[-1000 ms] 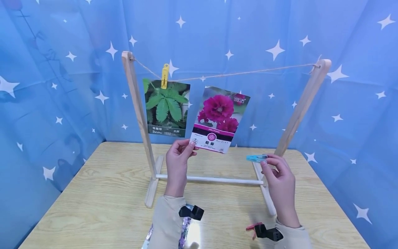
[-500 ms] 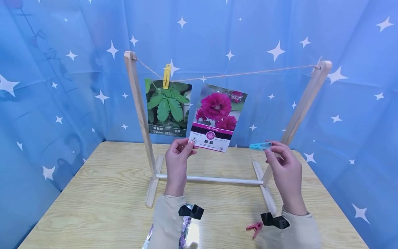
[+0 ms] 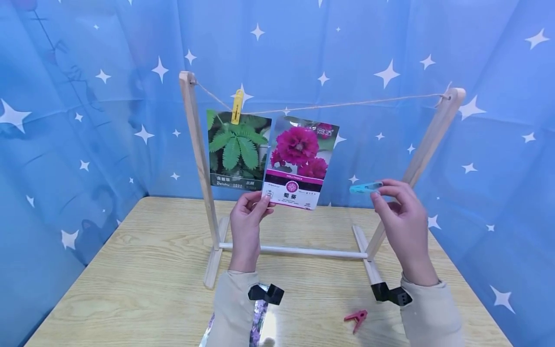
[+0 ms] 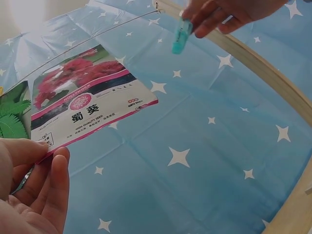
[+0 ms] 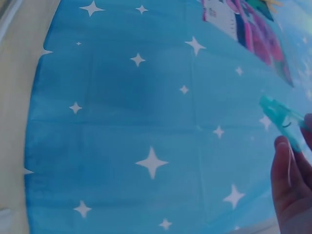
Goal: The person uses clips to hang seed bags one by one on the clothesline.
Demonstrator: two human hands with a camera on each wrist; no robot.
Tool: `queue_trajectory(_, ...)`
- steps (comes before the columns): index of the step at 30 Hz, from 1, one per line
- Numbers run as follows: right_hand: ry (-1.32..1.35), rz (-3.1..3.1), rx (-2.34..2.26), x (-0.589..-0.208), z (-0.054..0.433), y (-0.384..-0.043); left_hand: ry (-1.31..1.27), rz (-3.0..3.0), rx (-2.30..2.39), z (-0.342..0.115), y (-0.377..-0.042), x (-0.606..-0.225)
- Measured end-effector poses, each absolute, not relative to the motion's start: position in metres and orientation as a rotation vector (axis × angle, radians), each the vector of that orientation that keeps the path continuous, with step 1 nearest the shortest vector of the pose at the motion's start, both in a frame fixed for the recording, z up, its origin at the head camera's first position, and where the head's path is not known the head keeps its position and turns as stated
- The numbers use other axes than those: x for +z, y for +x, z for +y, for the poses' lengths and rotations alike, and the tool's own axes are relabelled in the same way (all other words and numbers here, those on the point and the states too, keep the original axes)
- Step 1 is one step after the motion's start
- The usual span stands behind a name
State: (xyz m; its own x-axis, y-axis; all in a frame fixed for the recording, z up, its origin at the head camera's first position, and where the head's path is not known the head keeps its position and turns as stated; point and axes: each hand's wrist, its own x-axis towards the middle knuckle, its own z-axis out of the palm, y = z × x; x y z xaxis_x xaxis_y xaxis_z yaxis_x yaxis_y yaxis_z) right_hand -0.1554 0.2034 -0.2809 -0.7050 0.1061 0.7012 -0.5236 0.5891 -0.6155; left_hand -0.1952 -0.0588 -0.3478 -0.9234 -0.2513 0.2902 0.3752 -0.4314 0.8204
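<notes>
Through the left hand (image 3: 247, 225), I'm pinching the hollyhock packet (image 3: 300, 161). Right of that packet, the right hand (image 3: 405, 224) is pinching a blue clip (image 3: 365, 187).

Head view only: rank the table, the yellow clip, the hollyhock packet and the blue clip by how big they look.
Largest to smallest:
1. Table
2. Hollyhock packet
3. Blue clip and yellow clip: too alike to rank

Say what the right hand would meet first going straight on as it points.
Probably the hollyhock packet, near its lower right corner, though depth is unclear and the blue clip may miss.
</notes>
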Motion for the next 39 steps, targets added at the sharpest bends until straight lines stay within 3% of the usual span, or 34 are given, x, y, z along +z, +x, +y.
queue_trajectory(20,0.629,-2.02,0.736,-0.181,0.184,-0.169,-0.222,-1.44,-2.415,-0.056,-0.196,-0.349)
queue_trajectory(39,0.827,-2.088,0.466,-0.127,0.151,-0.187,-0.215,-1.445,-2.433,-0.059,-0.195,-0.349)
